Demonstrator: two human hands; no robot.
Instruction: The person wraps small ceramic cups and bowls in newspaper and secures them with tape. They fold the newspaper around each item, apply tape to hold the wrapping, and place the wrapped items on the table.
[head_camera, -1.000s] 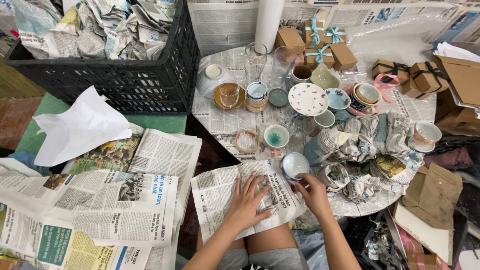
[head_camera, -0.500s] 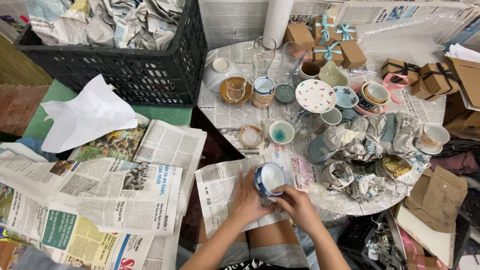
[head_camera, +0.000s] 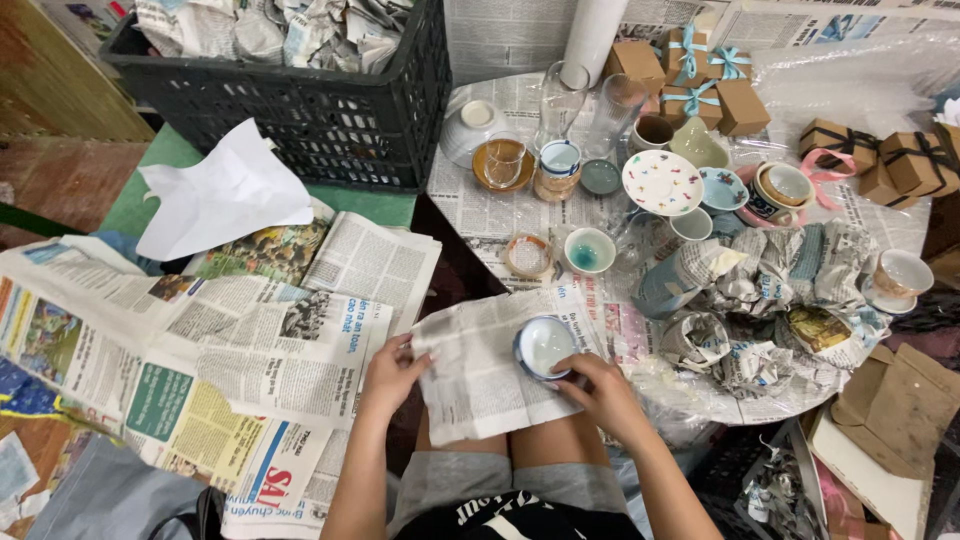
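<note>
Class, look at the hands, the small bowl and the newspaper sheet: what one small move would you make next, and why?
Probably fold the sheet's near-left corner over the bowl. The right hand steadies the small blue-rimmed bowl on the newspaper sheet, the left hand already grips the sheet's left edge, and the bowl is unwrapped.

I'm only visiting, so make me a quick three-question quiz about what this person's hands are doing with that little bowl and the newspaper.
1. True or false: the small blue-rimmed white ceramic bowl sits on the newspaper sheet across the lap.
2. Which hand touches the bowl?
A. left hand
B. right hand
3. Fill in: the left hand grips the sheet's ____ edge.

Key:
1. True.
2. B; it grips the bowl's near rim.
3. Left.
</note>
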